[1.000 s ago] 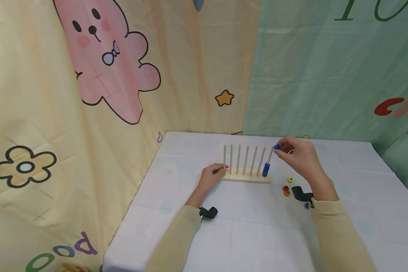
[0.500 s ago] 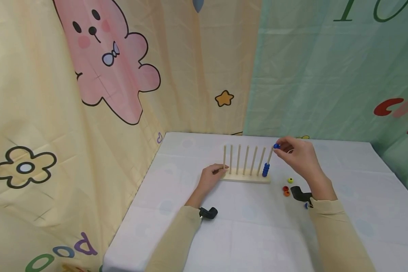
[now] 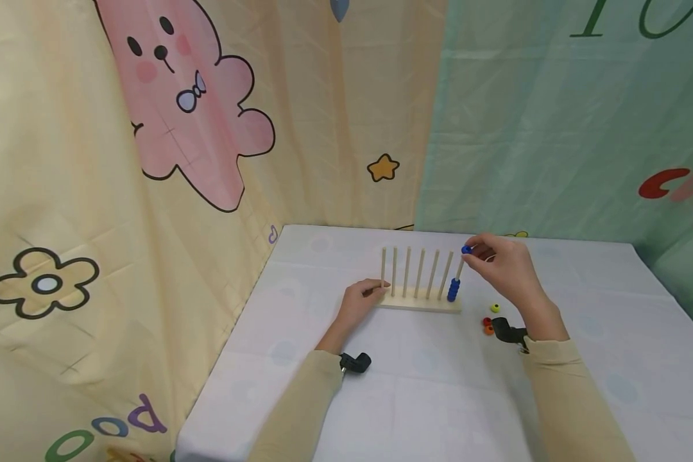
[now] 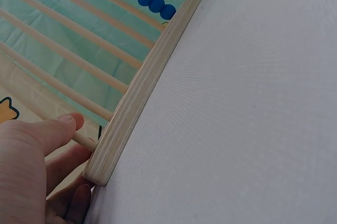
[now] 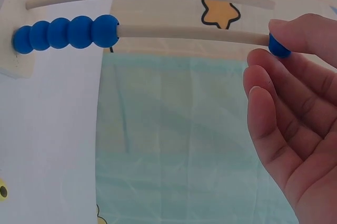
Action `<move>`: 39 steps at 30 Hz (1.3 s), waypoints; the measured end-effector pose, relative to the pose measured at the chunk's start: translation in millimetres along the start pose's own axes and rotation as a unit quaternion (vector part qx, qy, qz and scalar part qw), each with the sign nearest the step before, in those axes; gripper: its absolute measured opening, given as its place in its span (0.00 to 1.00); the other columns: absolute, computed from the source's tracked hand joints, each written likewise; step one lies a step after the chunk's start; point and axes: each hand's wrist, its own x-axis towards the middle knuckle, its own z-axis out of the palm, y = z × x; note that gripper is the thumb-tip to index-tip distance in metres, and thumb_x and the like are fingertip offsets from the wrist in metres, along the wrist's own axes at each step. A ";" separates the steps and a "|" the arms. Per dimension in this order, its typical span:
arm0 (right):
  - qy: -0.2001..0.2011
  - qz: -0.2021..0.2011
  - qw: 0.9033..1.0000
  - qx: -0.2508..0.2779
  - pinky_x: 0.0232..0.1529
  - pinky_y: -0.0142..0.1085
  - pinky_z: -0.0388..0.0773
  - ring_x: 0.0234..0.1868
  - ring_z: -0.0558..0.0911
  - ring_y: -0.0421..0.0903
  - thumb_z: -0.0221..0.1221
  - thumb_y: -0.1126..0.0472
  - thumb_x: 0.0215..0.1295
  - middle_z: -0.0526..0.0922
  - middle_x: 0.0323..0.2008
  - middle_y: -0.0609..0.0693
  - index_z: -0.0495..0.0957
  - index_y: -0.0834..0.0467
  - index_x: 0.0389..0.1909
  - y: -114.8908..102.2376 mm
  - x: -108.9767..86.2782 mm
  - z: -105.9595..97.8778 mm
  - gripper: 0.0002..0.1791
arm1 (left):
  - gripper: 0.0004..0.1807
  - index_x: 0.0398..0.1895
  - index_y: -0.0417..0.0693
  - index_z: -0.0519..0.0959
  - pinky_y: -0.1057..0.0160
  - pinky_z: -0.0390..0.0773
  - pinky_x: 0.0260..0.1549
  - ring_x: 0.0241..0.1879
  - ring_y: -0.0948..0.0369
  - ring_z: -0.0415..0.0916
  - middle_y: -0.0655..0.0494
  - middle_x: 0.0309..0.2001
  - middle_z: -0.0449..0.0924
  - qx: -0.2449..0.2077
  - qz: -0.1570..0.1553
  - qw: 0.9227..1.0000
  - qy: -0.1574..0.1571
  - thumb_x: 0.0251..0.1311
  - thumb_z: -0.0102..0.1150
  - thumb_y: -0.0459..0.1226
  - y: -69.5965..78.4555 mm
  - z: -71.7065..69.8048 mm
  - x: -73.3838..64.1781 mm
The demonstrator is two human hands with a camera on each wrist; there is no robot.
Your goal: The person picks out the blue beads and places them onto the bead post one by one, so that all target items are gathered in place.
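Note:
A wooden bead rack with a row of upright pegs stands on the table; its flat base [image 3: 418,303] shows along the front. My left hand [image 3: 358,301] grips the rack's left end, thumb and fingers around the end peg and base in the left wrist view. Several blue beads [image 5: 80,31] are stacked low on the rightmost peg [image 5: 179,33]. At that peg's tip, my right hand [image 3: 508,266] pinches another blue bead [image 5: 279,47] between thumb and fingers. The fingers partly cover this bead, and the peg's tip meets it.
Right of the rack, a yellow bead [image 3: 495,308], a red bead [image 3: 487,321] and an orange bead [image 3: 489,330] lie on the white tablecloth [image 3: 416,398]. A printed curtain [image 3: 346,115] hangs behind the table and along its left side.
My right hand has shifted slightly left, bringing the pinched blue bead onto the tip of the rightmost peg. A loose blue bead near the right wrist is now hidden. The left hand keeps its hold.

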 end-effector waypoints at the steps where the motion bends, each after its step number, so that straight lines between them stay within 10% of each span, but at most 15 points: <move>1: 0.001 -0.001 1.000 0.002 0.38 0.49 0.82 0.36 0.83 0.49 0.69 0.59 0.64 0.86 0.34 0.50 0.82 0.56 0.46 -0.1 -0.1 0.0 0.12 | 0.12 0.52 0.51 0.86 0.62 0.77 0.52 0.54 0.62 0.78 0.60 0.52 0.84 -0.001 0.000 1.000 -0.001 0.70 0.62 0.40 0.3 -0.1 0.2; 39: -0.003 0.010 0.999 0.032 0.38 0.52 0.83 0.38 0.83 0.52 0.68 0.61 0.66 0.85 0.39 0.53 0.83 0.59 0.53 2.4 -6.9 13.5 0.16 | 0.11 0.51 0.51 0.87 0.61 0.77 0.52 0.53 0.62 0.79 0.61 0.51 0.85 0.009 0.008 1.000 0.008 0.70 0.62 0.40 -1.0 0.9 0.1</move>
